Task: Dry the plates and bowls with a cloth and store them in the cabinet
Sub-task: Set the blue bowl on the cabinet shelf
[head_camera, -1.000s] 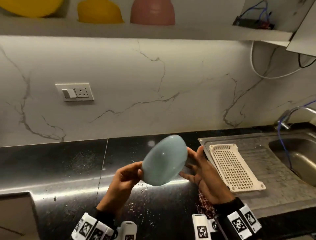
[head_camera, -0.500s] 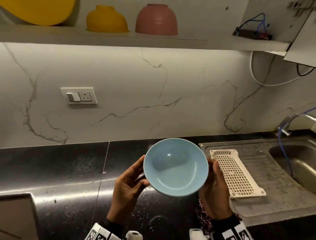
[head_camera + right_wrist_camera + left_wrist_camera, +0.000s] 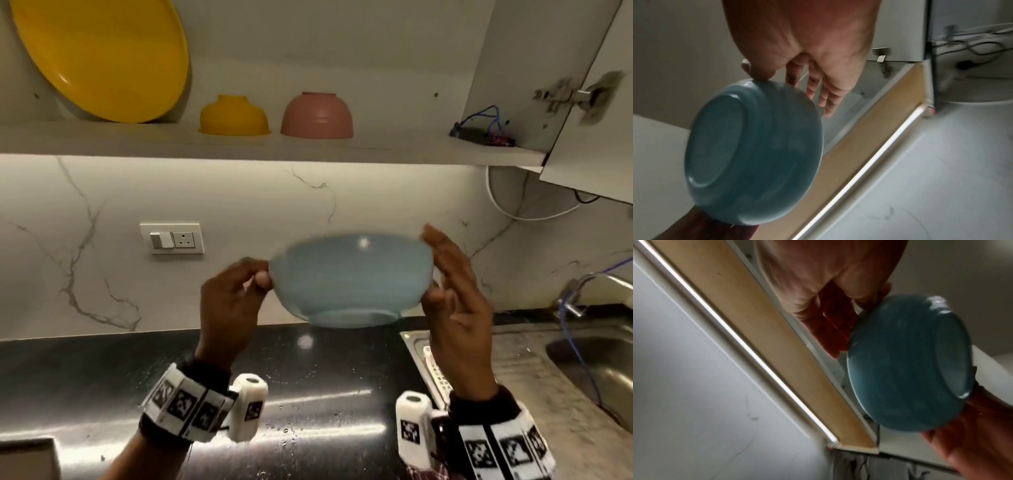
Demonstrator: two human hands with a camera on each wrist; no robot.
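Note:
A light blue bowl (image 3: 349,277) hangs upright in the air in front of the marble wall, below the cabinet shelf (image 3: 308,147). My left hand (image 3: 260,270) pinches its left rim with thumb and curled fingers. My right hand (image 3: 433,267) holds the right rim, thumb on the outer wall and fingers reaching up past the edge. The left wrist view shows the bowl (image 3: 900,369) from below with my left hand (image 3: 849,318) at its rim. In the right wrist view the bowl (image 3: 756,146) shows its foot ring, with my right hand (image 3: 781,81) beside it. A scrap of checked cloth (image 3: 428,474) shows at the bottom edge.
On the shelf a yellow plate (image 3: 102,58) leans at the left, beside an upturned yellow bowl (image 3: 234,116) and pink bowl (image 3: 317,116). The cabinet door (image 3: 589,120) stands open at right. Below are the wet black counter (image 3: 102,377), white drain tray (image 3: 435,370), sink (image 3: 599,359) and faucet (image 3: 609,281).
The bowl has turned from facing me to upright and has risen from just above the counter to halfway up the wall. Both hands went up with it.

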